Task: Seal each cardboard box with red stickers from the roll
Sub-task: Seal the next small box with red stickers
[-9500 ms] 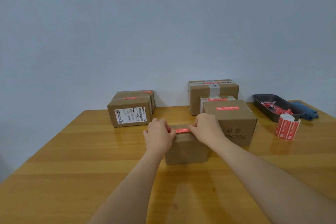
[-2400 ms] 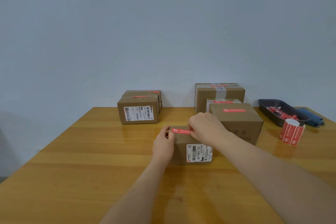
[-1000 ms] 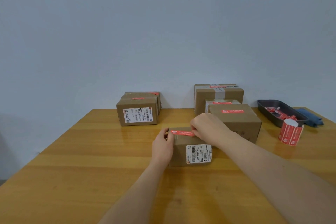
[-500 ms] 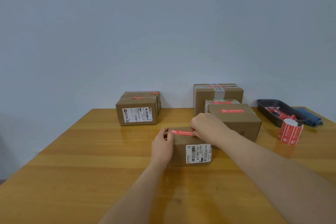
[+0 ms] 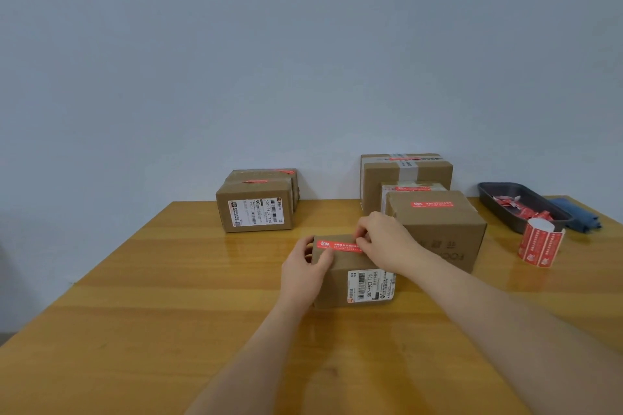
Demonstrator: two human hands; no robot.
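— Since half a second back, little shifts: both hands stay on the small box (image 5: 340, 274) mid-bench (image 5: 161, 296).
— And the red sticker (image 5: 338, 246)?
— It lies along the box's top front edge. The right hand (image 5: 384, 241) pinches its right end; the left hand (image 5: 305, 271) grips the box's left corner.
— The roll (image 5: 539, 242)?
— Well to the right, near the dark tray (image 5: 488, 195).
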